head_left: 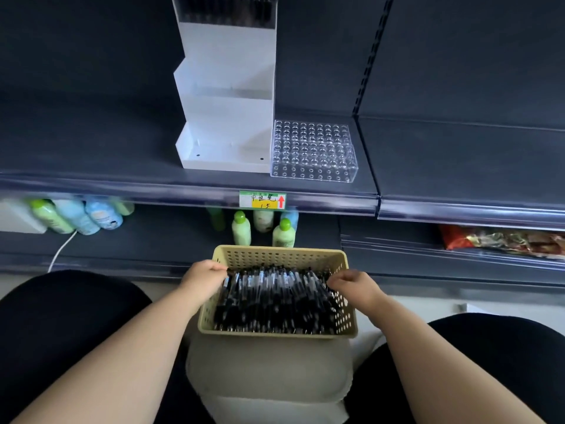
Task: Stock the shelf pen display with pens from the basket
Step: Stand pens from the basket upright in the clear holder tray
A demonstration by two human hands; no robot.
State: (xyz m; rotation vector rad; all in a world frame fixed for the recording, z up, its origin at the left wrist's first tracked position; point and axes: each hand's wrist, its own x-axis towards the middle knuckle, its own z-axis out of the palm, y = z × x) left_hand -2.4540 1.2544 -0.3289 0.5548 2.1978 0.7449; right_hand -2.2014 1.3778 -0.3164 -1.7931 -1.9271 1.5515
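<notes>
Nearest, two legs in dark cloth, one at the left (61,325), one at the right (501,356), with both bare forearms reaching forward between them. Between the legs, a pale padded seat or cushion (269,371), which carries the basket (275,255): yellow plastic, rectangular, walls perforated with round holes. Contents: pens (275,301), black with clear barrels, many, lying roughly parallel in a heap that fills the basket's floor. Left hand (203,275): at the basket's left wall, fingers curled, pinching the far ends of the pens there; slightly blurred. Right hand (354,284): at the basket's right wall, fingers curled downward with the tips on the pens; whether it grips any cannot be told. Beyond the basket, the lower shelf (159,240): green-capped bottles (241,229) standing just behind the basket, more bottles in pale green and blue (76,215) lying at the left, a white cable (62,249) running down from them, and red and gold packets (501,240) at the right. Above, on the front edge of the upper shelf (91,148), a green and yellow price label (262,200) with a red arrow. On that shelf, a clear holder (313,151) with rows of round holes, no pens in them, touching the right side of a white tiered display (226,117). Its lower tiers hold no pens; the topmost tier, behind a clear front, holds dark pens (227,10) standing upright.
</notes>
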